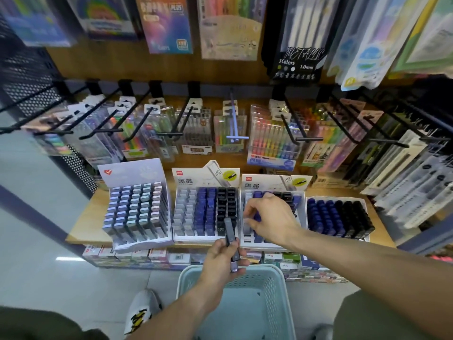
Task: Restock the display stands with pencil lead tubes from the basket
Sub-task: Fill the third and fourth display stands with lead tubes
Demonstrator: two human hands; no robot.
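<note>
A dark lead tube (230,238) is gripped ready in the left hand (220,262) above the basket (282,290) while a pale tube (246,223) is pinched by the right hand (270,220) at a display stand (302,217) near the shelf's front edge.

Left hand (221,260) gripping dark lead tubes (230,239) above basket (282,285).

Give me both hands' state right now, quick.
Left hand: grips dark pencil lead tubes above the basket.
Right hand: pinches a clear lead tube at the third display stand.
</note>
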